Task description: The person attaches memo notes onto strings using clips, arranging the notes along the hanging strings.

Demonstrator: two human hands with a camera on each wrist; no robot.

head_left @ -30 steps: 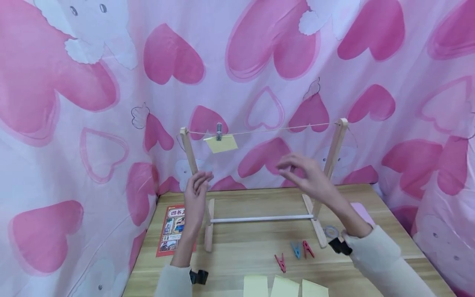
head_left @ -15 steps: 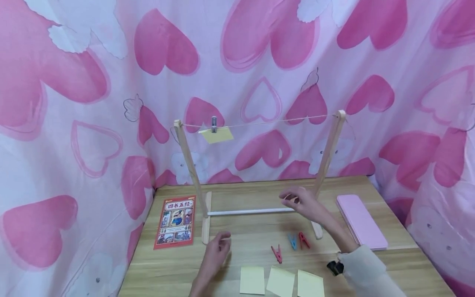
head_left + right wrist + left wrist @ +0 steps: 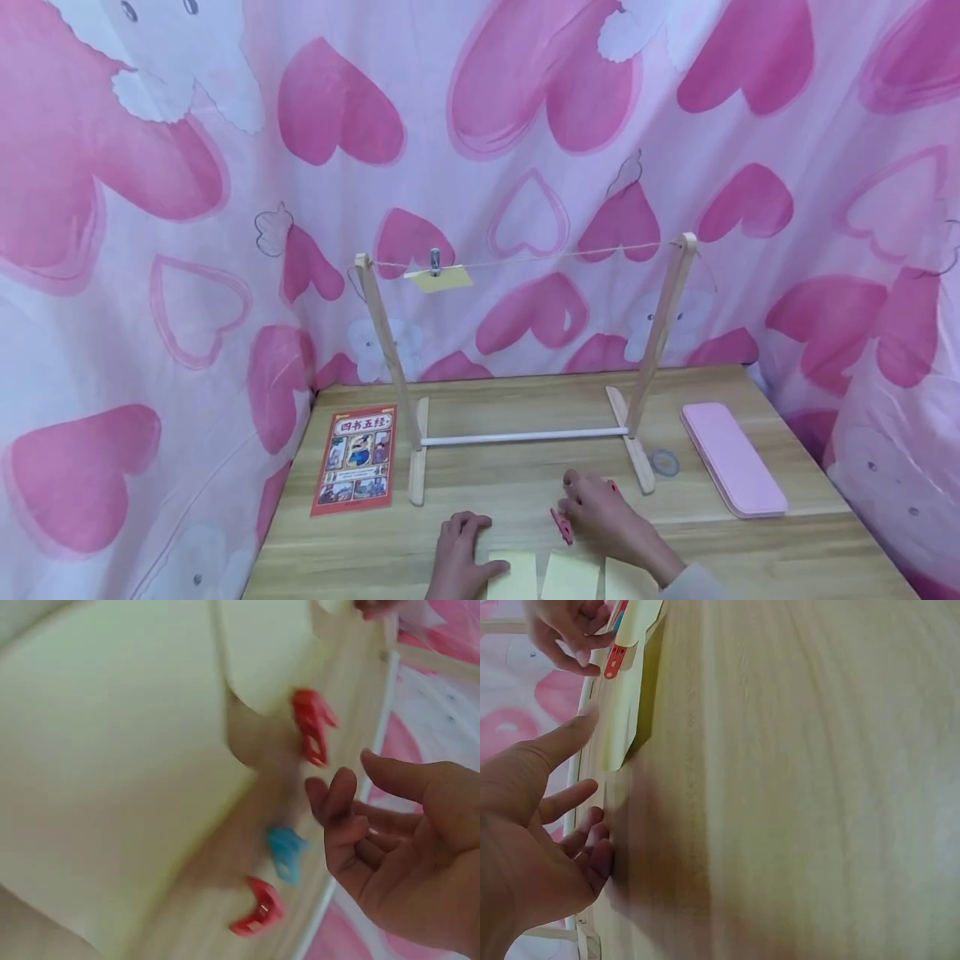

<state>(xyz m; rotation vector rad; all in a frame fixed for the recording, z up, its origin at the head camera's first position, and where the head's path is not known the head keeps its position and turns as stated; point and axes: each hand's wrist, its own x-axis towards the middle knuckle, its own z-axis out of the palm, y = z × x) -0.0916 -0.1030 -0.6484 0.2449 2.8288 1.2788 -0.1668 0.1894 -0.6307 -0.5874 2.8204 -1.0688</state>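
My left hand [image 3: 459, 557] is low over the table at the left edge of the leftmost yellow sticky note [image 3: 517, 579]. Its thumb reaches over that note in the head view, and the left wrist view shows nothing in its grasp. My right hand [image 3: 606, 515] hovers at the clothespins with loosely bent fingers and holds nothing. Its fingertips are close to one red clothespin [image 3: 311, 726]. A blue clothespin [image 3: 285, 853] and a second red clothespin [image 3: 260, 907] lie farther along; in the head view the right hand hides the blue one.
A wooden stand [image 3: 662, 333] carries a string, where a grey clip [image 3: 435, 262] holds a yellow note [image 3: 444, 282]. Two more sticky notes [image 3: 570, 575] lie in front. A red booklet [image 3: 354, 460] is left, a tape roll [image 3: 664, 462] and pink case [image 3: 735, 458] right.
Both hands have come down from beside the string to the table. The left has moved to the sticky notes, the right to the clothespins. The hanging note swings a little.
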